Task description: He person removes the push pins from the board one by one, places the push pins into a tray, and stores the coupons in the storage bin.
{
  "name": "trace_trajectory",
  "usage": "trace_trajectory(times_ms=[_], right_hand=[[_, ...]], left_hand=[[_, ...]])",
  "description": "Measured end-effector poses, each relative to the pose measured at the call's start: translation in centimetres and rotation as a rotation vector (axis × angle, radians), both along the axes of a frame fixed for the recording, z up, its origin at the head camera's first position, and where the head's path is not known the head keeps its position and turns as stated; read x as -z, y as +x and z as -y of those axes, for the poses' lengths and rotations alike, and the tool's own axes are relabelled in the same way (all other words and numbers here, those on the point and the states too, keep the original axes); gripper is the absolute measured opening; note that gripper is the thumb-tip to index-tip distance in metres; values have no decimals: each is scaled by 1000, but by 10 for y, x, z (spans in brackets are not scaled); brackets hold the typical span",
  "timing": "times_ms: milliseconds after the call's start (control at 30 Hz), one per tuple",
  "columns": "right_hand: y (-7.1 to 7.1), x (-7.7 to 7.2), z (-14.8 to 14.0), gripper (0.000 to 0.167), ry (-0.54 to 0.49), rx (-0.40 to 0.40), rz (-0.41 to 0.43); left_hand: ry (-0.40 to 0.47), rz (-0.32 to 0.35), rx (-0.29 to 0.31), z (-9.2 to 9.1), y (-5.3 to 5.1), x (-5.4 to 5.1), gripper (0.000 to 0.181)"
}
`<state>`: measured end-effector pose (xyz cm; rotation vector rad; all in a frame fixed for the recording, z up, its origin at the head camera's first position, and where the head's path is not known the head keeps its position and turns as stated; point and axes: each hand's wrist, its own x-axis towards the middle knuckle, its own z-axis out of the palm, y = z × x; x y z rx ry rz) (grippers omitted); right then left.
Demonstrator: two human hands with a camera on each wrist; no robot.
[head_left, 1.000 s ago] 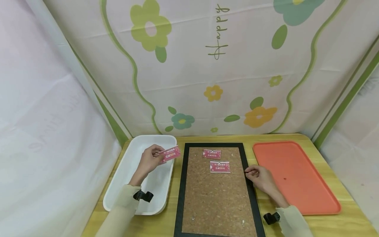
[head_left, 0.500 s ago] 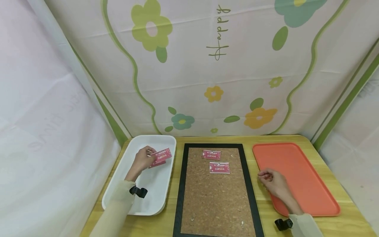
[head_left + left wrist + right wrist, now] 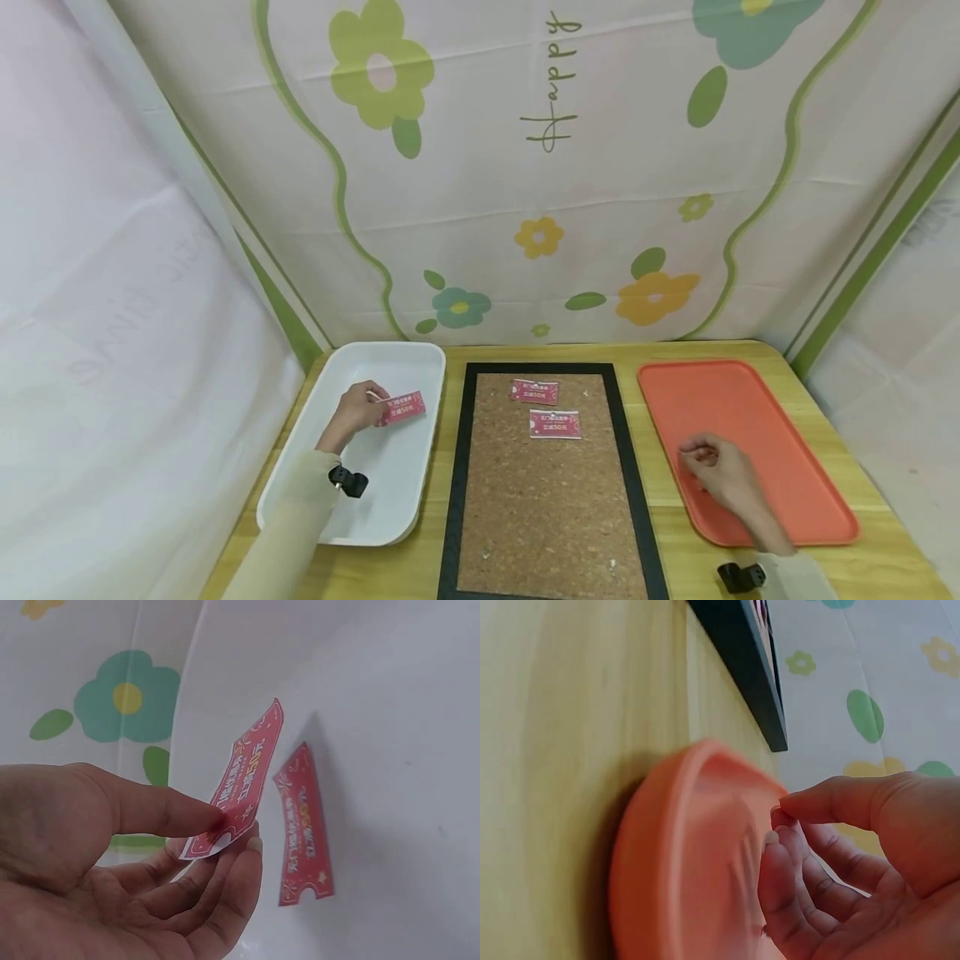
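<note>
A pink printed coupon (image 3: 247,780) is pinched between the thumb and fingers of my left hand (image 3: 358,410), over the white basin (image 3: 322,487). A second pink coupon (image 3: 306,832) lies in the basin, plain in the left wrist view. Above the left part of the orange-red tray (image 3: 780,467) is my right hand (image 3: 716,471), its thumb tip meeting the index fingertip. Whether something tiny sits between them cannot be made out. A small reddish object (image 3: 763,930) shows in the tray beside the right fingers, partly hidden.
Between basin and tray lies a black-framed cork board (image 3: 551,508). On it are an upper pink coupon (image 3: 535,392) and a lower pink coupon (image 3: 555,424), plus several small clear or pale spots. A flowered cloth (image 3: 465,167) hangs behind the wooden table (image 3: 678,508).
My left hand has moved left and slightly down into the basin area with its coupon. My right hand has gone from the board's right edge rightward over the tray.
</note>
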<state>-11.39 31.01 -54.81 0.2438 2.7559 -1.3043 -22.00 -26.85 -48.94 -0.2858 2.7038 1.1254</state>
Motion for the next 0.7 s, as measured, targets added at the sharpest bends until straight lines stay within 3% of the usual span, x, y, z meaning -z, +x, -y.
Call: trace_trajectory(times_ms=[133,700], right_hand=[[2,4,-9,23,26,-5,2],[6,9,-23,26,63,6,38]], left_hand=[[-8,21,1,4,-2,9,22],[-83,93,9,10,-2,22,28]])
